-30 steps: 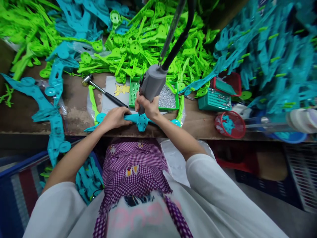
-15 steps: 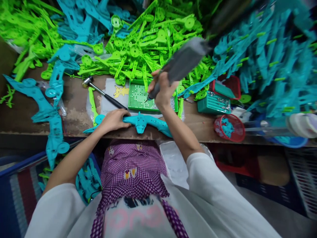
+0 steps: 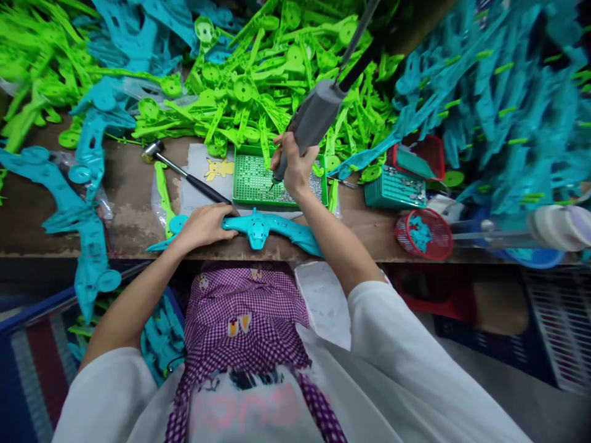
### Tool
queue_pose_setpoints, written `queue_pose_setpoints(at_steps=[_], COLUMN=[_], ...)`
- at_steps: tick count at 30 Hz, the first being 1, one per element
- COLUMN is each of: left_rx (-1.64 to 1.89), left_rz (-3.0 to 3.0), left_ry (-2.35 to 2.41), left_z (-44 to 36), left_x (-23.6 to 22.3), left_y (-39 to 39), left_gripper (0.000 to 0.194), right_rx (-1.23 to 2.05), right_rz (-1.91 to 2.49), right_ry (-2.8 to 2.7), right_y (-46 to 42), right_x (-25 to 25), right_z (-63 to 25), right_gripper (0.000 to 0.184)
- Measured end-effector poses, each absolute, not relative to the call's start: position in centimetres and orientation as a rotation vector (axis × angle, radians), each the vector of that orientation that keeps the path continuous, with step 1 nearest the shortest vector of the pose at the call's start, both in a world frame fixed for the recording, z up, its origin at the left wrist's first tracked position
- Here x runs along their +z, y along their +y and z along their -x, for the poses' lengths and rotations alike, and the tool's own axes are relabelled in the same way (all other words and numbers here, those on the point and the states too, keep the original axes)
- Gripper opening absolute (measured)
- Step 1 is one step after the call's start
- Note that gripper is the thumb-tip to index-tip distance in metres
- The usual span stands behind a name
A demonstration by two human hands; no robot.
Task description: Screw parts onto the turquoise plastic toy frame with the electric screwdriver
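Shirt lettering (image 3: 252, 410) unreadable; left hand (image 3: 205, 224) clasps blue part (image 3: 258, 229) before green tray (image 3: 252, 175), right hand (image 3: 298, 167) grips tilted driver (image 3: 318, 114) above it.

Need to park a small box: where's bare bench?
Two bare patches of bench: left, between the big teal parts and the hammer; right, between the right forearm and the red basket.

Crowded: back (green pile), far right (teal pile), middle (left hand on a teal part; right hand with a grey power tool over the green tray).

We see soft light on the bare left hand (image 3: 207, 224) and bare right hand (image 3: 299, 165), shadow under the scuffed brown tabletop (image 3: 129, 215) below them, stretched, blurry edges beyond.
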State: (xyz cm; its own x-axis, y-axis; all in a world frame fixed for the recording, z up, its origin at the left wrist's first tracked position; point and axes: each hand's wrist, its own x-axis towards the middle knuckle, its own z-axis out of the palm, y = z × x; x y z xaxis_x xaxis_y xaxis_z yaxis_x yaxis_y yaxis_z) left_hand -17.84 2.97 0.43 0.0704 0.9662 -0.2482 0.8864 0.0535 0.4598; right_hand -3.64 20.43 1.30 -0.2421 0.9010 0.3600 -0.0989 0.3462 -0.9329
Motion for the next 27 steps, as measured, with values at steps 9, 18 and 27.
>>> queue_pose_setpoints(at_steps=[9,18,27], left_rx=[0.227,0.266,0.297], left_rz=[-1.835,-1.839,-1.876], left_ry=[1.839,1.836,1.802], left_z=[17.8,18.1,18.1], left_x=[0.3,-0.1,-0.7], left_y=[3.1,3.0,3.1], left_gripper=[0.041,0.041,0.04], right_rx=[1.136,1.43,1.687], right_rz=[0.719,0.632,0.536], right_ry=[-1.568,-1.335,-1.432], right_y=[20.5,13.9,9.6], right_x=[0.9,6.4,2.7], right_z=[3.5,-1.2,-1.5], right_gripper=[0.056,0.062,0.058])
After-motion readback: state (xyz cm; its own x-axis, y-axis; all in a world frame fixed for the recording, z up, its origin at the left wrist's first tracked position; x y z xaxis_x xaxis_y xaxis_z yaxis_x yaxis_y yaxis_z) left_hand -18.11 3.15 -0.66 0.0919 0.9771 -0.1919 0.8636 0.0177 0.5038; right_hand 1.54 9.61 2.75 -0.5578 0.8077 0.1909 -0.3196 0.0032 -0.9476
